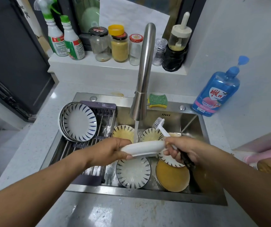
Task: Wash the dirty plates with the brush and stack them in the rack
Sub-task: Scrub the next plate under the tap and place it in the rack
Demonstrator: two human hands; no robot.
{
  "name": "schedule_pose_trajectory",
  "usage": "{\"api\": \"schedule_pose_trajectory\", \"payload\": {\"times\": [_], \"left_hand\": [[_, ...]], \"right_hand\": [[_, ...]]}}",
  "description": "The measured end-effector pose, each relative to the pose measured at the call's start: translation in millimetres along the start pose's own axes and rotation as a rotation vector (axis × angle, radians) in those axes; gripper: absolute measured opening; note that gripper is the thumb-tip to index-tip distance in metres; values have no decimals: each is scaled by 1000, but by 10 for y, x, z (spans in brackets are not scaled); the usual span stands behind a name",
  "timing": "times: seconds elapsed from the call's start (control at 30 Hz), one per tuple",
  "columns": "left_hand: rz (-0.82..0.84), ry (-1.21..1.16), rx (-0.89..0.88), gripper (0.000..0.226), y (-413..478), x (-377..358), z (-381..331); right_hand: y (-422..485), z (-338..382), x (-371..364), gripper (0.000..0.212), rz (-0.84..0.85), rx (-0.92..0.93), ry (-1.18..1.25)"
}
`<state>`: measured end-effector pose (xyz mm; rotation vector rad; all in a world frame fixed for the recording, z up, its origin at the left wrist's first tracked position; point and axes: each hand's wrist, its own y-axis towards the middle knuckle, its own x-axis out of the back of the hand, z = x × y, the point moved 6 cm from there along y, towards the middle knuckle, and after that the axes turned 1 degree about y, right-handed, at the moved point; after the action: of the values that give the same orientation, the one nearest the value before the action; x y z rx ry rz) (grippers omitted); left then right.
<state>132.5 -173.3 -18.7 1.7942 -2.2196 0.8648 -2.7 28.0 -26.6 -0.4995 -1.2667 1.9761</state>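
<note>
Over the near edge of the steel sink (131, 194), set in the grey speckled surface (115, 213), my left grip (110, 151) pinches the left rim of a white round ceramic plate (143, 147), fingers over and thumb under. My right grip (185, 149) is wrapped round the white-and-black plastic brush (160, 126), with the bristles pointing up and away from the plate. Its fingertips seem to steady the right rim.

To scrub well, I would tip the plate so the water runs back into the sink. Then I would swing the bristles down onto the face and turn the rim through the left grip while brushing. The plate is wet, so that pinch should stay firm.

The plate sits nearly level and edge-on under the stream. Only its plain white outside shows, so I cannot tell whether the face is clean.

Below it lie a rinsed blue-leaf-patterned plate (133, 172) and a yellow-filmed plate (172, 176), with more behind. At far left, washed patterned plates (78, 122) lean in the purple-framed steel rack (102, 122). Beyond stands the brushed steel tap (143, 76), which is running.
</note>
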Motion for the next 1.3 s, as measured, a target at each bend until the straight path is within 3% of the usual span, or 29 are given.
{"api": "schedule_pose_trajectory", "payload": {"times": [0.07,0.13,0.2,0.33,0.4,0.47,0.53,0.63,0.9,1.0,1.3], "left_hand": [[-9,-220,57,16,18,-58,103],[-58,-423,133,31,46,-96,194],[-127,-579,210,36,96,-100,261],[-157,-678,284,41,193,-126,307],[-149,-701,280,47,221,-142,279],[-141,-772,269,52,244,-192,235],[-142,-837,257,56,267,-231,203],[-143,-919,242,60,284,-236,193],[-129,-1326,211,61,315,-255,210],[-143,-1446,198,57,309,-272,190],[-331,-1780,227,57,334,-261,437]], "right_hand": [[-108,106,177,36,-164,161,-151],[-308,218,252,41,-282,364,-461],[-541,291,211,30,-336,599,-816],[-831,203,13,41,-379,834,-1324],[-846,153,-95,44,-414,938,-1466],[-795,204,-91,46,-477,970,-1477],[-717,334,38,44,-508,885,-1393],[-714,437,47,40,-444,817,-1366],[-919,281,-312,41,-433,1002,-1601],[-1001,250,-328,39,-565,1122,-1637],[-1128,-24,-176,55,-585,1100,-1655]]}}
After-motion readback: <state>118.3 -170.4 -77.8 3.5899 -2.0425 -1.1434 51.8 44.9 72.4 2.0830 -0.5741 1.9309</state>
